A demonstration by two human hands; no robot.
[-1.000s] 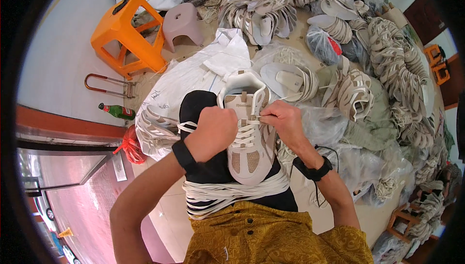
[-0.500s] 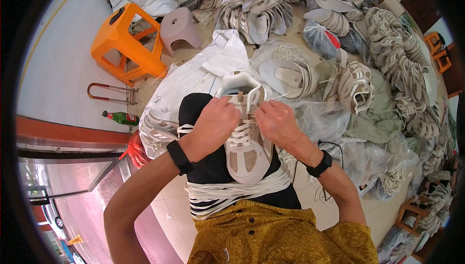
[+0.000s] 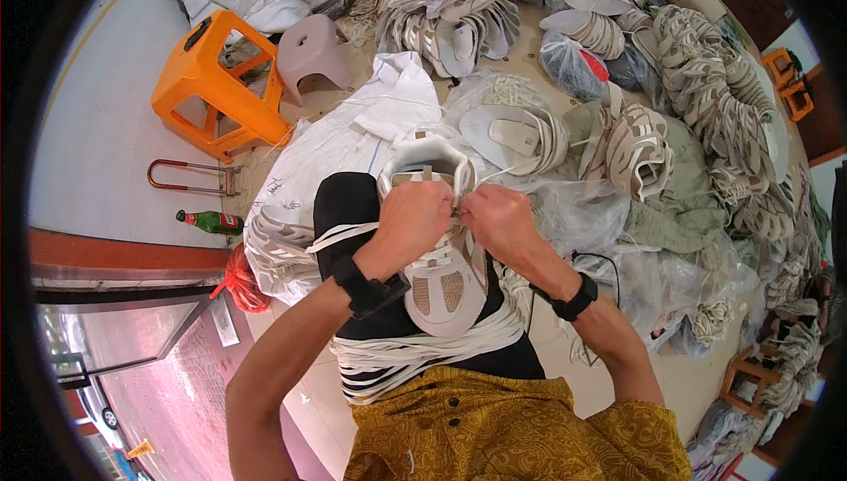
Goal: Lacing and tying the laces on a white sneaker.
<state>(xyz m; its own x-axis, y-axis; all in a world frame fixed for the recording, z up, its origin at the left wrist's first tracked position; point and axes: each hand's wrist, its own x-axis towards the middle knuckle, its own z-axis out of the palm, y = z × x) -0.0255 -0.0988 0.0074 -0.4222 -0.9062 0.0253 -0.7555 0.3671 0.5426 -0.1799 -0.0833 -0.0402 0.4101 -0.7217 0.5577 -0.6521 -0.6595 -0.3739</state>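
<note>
A beige and white sneaker (image 3: 447,298) rests on my lap, toe toward me, its lower eyelets laced in white. My left hand (image 3: 415,221) is closed over the tongue, with its fingertips at the right eyelet row. From beneath it, a white shoelace (image 3: 346,232) trails left over my black-clad knee. My right hand (image 3: 499,218) pinches the right eyelet edge, its fingertips almost meeting the left ones. The exact spot of their grip is hidden by the fingers. A bundle of white shoelaces (image 3: 415,357) lies across my thighs.
Beyond my knees lie a white sack (image 3: 388,97) and nested shoe uppers (image 3: 516,139). Shoe stacks (image 3: 706,66) line the right. At left are an orange stool (image 3: 212,84), a mauve stool (image 3: 309,53), a green bottle (image 3: 210,221) and a red plastic bag (image 3: 244,280).
My left hand has shifted right across the tongue, from the left eyelet side to the right one, close to my right fingertips. The right hand still grips the same edge.
</note>
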